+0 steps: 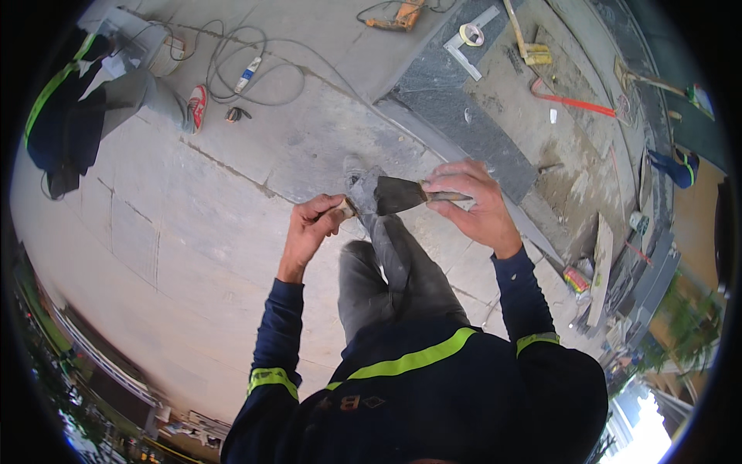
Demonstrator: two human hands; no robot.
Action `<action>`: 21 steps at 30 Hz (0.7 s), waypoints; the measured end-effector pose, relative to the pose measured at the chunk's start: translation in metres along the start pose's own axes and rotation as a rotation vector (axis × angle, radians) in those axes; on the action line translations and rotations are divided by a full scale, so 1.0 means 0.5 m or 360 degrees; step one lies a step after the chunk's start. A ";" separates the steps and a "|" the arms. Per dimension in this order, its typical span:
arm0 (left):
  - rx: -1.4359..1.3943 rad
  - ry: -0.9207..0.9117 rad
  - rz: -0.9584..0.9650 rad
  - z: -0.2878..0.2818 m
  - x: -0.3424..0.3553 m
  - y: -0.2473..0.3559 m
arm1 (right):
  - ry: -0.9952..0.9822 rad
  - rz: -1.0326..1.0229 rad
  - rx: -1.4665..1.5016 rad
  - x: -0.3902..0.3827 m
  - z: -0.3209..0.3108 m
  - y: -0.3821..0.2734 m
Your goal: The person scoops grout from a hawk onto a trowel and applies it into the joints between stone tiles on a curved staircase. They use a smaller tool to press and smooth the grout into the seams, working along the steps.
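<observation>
My right hand point(478, 203) is closed round the handle of a putty knife point(399, 195). Its wide dark blade points left, toward my other hand. In front of my body, my left hand point(317, 224) pinches a small pale piece with a dark edge point(349, 207); its kind is not clear. A short gap separates this piece from the blade. Both tools are held above my grey-trousered legs point(394, 255) and a dusty shoe point(357, 174).
A person point(73, 116) is at the left, beside a bucket point(166, 56). A cable point(255, 93) loops over the floor near a tube point(247, 75). At upper right lie an orange power tool point(403, 15), a metal square point(457, 56), a tape roll point(471, 34) and a red bar point(576, 101).
</observation>
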State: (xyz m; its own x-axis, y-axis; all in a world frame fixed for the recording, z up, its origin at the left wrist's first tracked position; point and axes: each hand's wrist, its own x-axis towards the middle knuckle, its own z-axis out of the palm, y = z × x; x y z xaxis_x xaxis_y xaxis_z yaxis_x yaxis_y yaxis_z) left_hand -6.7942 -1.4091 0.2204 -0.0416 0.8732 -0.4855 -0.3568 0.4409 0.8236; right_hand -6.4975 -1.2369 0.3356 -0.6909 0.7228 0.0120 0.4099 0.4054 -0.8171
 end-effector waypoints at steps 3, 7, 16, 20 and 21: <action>-0.0076 -0.0215 -0.0021 -0.059 0.081 0.057 | -0.0013 0.0081 0.0002 0.066 0.008 0.024; -0.0141 -0.0270 -0.0003 -0.116 0.161 0.104 | 0.0137 0.0196 0.0095 0.132 0.035 0.040; 0.0125 -0.0664 0.0035 -0.264 0.284 0.188 | 0.0512 0.0608 -0.0081 0.189 0.148 0.013; 0.0074 -0.0909 0.0044 -0.323 0.318 0.284 | 0.0617 0.0629 -0.0291 0.182 0.232 -0.033; 0.0129 -0.0989 -0.0047 -0.338 0.329 0.306 | 0.0694 0.0789 -0.0219 0.175 0.260 -0.045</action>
State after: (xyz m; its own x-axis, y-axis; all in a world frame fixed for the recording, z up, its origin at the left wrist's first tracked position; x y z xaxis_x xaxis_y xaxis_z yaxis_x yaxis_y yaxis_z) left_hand -7.0134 -1.2330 0.2171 0.5264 0.8072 -0.2672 -0.2768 0.4598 0.8438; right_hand -6.6445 -1.2556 0.2802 -0.1096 0.9899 -0.0901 0.7088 0.0143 -0.7053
